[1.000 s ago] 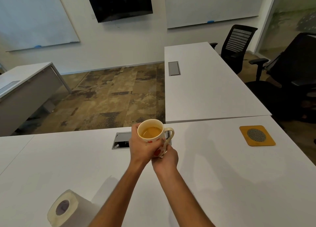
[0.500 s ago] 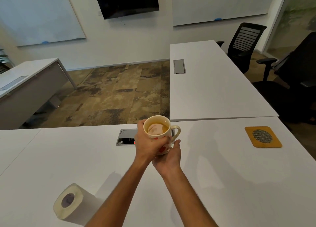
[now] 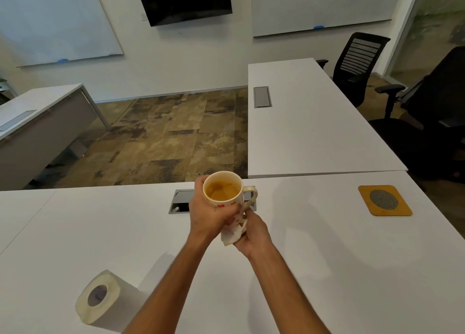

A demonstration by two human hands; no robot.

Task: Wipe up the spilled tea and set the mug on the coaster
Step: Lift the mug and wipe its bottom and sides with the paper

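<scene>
gripping the mug (image 3: 224, 193), the left hand (image 3: 210, 215) lifts it; right hand (image 3: 252, 235) clutches tissue (image 3: 233, 234) beneath.

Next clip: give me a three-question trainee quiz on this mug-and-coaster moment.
1. True or false: the cream ceramic mug stands on the square orange coaster.
2. Which hand presses the crumpled white tissue to the mug's underside: A left hand, B right hand?
3. Fill in: the white paper roll lies on its ____ on the white table.

Key: 1 false, it is held in the air, the coaster is bare. 2 B. 3 side.
</scene>
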